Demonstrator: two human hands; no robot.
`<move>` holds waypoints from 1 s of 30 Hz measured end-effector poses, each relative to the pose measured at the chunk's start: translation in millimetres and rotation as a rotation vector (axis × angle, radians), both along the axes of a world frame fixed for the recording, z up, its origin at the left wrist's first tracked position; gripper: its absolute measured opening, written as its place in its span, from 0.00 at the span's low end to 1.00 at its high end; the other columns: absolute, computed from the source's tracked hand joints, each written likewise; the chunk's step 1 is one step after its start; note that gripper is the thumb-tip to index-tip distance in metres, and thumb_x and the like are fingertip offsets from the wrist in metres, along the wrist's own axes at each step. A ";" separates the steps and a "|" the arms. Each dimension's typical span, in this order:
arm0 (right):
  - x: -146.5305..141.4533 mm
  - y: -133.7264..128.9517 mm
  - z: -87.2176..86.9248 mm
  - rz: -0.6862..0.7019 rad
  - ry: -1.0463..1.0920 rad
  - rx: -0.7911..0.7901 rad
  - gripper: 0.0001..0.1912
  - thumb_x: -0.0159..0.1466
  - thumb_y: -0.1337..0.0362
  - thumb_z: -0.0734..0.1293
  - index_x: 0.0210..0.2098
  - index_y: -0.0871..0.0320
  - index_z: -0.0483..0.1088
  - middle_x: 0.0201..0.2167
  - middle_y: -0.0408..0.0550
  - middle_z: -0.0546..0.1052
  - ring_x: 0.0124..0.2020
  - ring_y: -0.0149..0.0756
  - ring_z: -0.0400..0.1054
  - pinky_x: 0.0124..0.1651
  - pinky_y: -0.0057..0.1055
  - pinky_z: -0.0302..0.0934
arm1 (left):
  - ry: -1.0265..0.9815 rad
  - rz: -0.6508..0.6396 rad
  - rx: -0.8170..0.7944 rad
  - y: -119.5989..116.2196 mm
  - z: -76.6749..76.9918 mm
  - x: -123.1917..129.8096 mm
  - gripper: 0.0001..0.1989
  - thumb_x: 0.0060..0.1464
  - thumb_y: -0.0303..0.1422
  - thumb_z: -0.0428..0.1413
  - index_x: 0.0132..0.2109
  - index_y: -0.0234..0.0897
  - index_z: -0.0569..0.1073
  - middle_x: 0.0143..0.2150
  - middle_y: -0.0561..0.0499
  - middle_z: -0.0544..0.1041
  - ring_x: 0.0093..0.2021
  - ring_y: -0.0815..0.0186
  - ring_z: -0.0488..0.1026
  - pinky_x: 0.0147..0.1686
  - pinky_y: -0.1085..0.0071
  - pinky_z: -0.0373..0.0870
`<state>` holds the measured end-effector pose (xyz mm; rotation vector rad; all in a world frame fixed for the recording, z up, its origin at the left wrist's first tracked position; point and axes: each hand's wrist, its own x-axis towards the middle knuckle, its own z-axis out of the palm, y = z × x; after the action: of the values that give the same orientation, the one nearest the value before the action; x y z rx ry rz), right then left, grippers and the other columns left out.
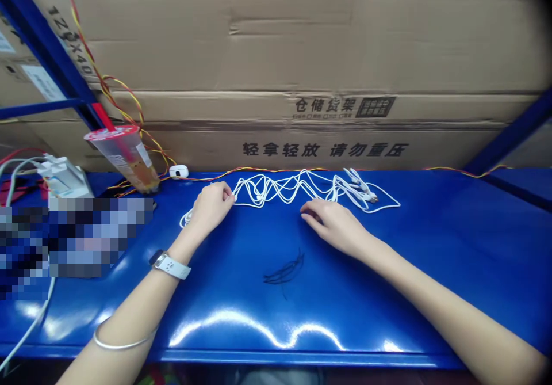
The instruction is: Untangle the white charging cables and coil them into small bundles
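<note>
Tangled white cables (280, 188) stretch sideways along the back of a blue metal shelf (241, 316). At their left part my left hand (212, 205) has its fingers closed on the white cable, with more cable showing beside the wrist. Just below the middle of the bundle hovers my right hand (330, 219), its thumb and forefinger apart and nothing visible between them. Connector ends (366, 192) lie at the right of the bundle. Several thin black ties (284, 271) rest in a small pile between my forearms.
A drink cup with a red straw (129, 157) leans at the back left, near a white earbud case (178, 171). White chargers (64, 178) stand at the far left. Red-yellow wires (224, 174) run along the back, before cardboard boxes (259, 57). Blue posts (509, 129) flank the shelf.
</note>
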<state>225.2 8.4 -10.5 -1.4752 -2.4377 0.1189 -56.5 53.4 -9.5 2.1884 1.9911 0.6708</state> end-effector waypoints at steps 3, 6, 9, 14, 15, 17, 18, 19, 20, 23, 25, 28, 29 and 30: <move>0.4 0.7 -0.8 0.003 0.011 0.009 0.12 0.67 0.64 0.57 0.42 0.59 0.70 0.40 0.53 0.75 0.40 0.40 0.69 0.42 0.33 0.61 | -0.252 -0.049 -0.027 -0.5 4.2 1.3 0.06 0.49 0.32 0.51 0.34 0.36 0.70 0.32 0.47 0.76 0.35 0.62 0.73 0.36 0.68 0.67; 1.1 2.0 -3.5 0.007 0.041 0.020 0.13 0.67 0.65 0.57 0.46 0.60 0.69 0.41 0.54 0.74 0.40 0.41 0.69 0.42 0.33 0.62 | -0.569 -0.183 -0.179 -5.9 13.3 2.8 0.07 0.48 0.33 0.53 0.35 0.35 0.69 0.29 0.49 0.75 0.32 0.64 0.72 0.36 0.68 0.68; 1.5 3.0 -6.7 0.010 0.099 0.041 0.17 0.66 0.66 0.57 0.53 0.60 0.65 0.44 0.55 0.73 0.41 0.41 0.69 0.43 0.34 0.63 | -0.679 -0.352 -0.272 -15.8 27.3 2.9 0.09 0.49 0.33 0.54 0.38 0.34 0.71 0.31 0.50 0.75 0.33 0.65 0.73 0.40 0.66 0.69; -0.5 2.0 -7.6 0.057 0.141 0.101 0.30 0.65 0.69 0.58 0.65 0.50 0.50 0.54 0.55 0.65 0.46 0.41 0.67 0.44 0.36 0.66 | -0.574 -0.632 -0.382 -31.4 46.6 1.0 0.09 0.55 0.34 0.53 0.42 0.37 0.71 0.37 0.47 0.77 0.40 0.62 0.75 0.45 0.63 0.69; -1.4 1.5 -7.4 0.083 0.133 0.123 0.31 0.64 0.70 0.58 0.66 0.48 0.49 0.55 0.54 0.63 0.49 0.42 0.66 0.46 0.37 0.65 | -0.546 -0.683 -0.418 -33.5 48.7 0.5 0.08 0.55 0.34 0.53 0.42 0.38 0.71 0.39 0.46 0.77 0.42 0.62 0.75 0.45 0.63 0.70; -3.2 1.0 -7.5 0.128 0.123 0.176 0.32 0.64 0.70 0.58 0.66 0.49 0.48 0.57 0.55 0.60 0.55 0.43 0.61 0.53 0.39 0.62 | -0.514 -0.749 -0.478 -36.7 50.8 0.0 0.07 0.54 0.34 0.54 0.41 0.38 0.71 0.45 0.46 0.76 0.47 0.61 0.74 0.47 0.65 0.69; -4.0 1.3 -8.2 0.140 0.120 0.201 0.32 0.64 0.70 0.59 0.66 0.51 0.49 0.57 0.55 0.60 0.57 0.44 0.59 0.55 0.41 0.60 | -0.514 -0.754 -0.496 -37.8 50.8 0.1 0.07 0.54 0.34 0.55 0.40 0.38 0.71 0.48 0.46 0.75 0.50 0.60 0.72 0.49 0.65 0.68; -4.5 1.9 -9.4 0.145 0.111 0.216 0.31 0.64 0.69 0.59 0.65 0.53 0.50 0.57 0.56 0.61 0.58 0.45 0.57 0.57 0.42 0.58 | -0.535 -0.741 -0.507 -38.5 50.2 0.7 0.06 0.53 0.33 0.56 0.40 0.38 0.72 0.50 0.47 0.74 0.53 0.59 0.70 0.52 0.65 0.67; -4.9 3.0 -11.2 0.146 0.096 0.221 0.28 0.65 0.68 0.60 0.64 0.55 0.53 0.57 0.57 0.62 0.59 0.46 0.56 0.58 0.44 0.57 | -0.582 -0.713 -0.507 -38.9 49.2 1.8 0.06 0.53 0.33 0.56 0.39 0.38 0.72 0.52 0.48 0.73 0.56 0.58 0.68 0.54 0.65 0.64; -4.3 8.8 -18.8 0.153 0.027 0.207 0.19 0.65 0.66 0.60 0.55 0.59 0.63 0.53 0.57 0.67 0.56 0.48 0.59 0.57 0.48 0.57 | -0.845 -0.620 -0.478 -39.2 45.1 8.8 0.10 0.52 0.30 0.57 0.44 0.41 0.72 0.56 0.49 0.70 0.62 0.57 0.61 0.59 0.63 0.60; -3.4 13.1 -23.7 0.165 0.000 0.189 0.14 0.66 0.66 0.60 0.51 0.60 0.66 0.49 0.57 0.69 0.52 0.47 0.61 0.55 0.46 0.58 | -1.052 -0.609 -0.464 -39.0 43.3 15.0 0.11 0.52 0.28 0.57 0.44 0.40 0.71 0.58 0.48 0.69 0.62 0.57 0.61 0.58 0.62 0.62; -2.6 16.6 -26.3 0.177 0.004 0.177 0.09 0.66 0.68 0.59 0.44 0.61 0.68 0.43 0.55 0.70 0.45 0.43 0.63 0.50 0.42 0.61 | -1.277 -0.580 -0.450 -36.8 41.2 22.3 0.04 0.53 0.27 0.56 0.36 0.36 0.67 0.57 0.43 0.70 0.57 0.56 0.68 0.54 0.61 0.67; -2.6 16.6 -25.7 0.176 0.012 0.176 0.08 0.66 0.69 0.59 0.41 0.61 0.68 0.40 0.54 0.70 0.44 0.42 0.63 0.48 0.40 0.61 | -1.321 -0.539 -0.438 -35.3 39.9 23.8 0.04 0.54 0.27 0.56 0.35 0.35 0.66 0.56 0.42 0.71 0.54 0.56 0.71 0.52 0.61 0.69; -2.7 16.1 -24.6 0.174 0.019 0.175 0.07 0.66 0.69 0.59 0.38 0.61 0.68 0.39 0.53 0.70 0.42 0.42 0.62 0.46 0.39 0.61 | -1.346 -0.484 -0.427 -33.5 37.8 24.8 0.05 0.54 0.27 0.55 0.35 0.35 0.65 0.53 0.41 0.72 0.51 0.57 0.74 0.50 0.60 0.71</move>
<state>222.5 24.5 -35.0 -1.1833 -2.4865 -0.0434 -31.7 19.9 28.4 1.2085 0.7611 1.0632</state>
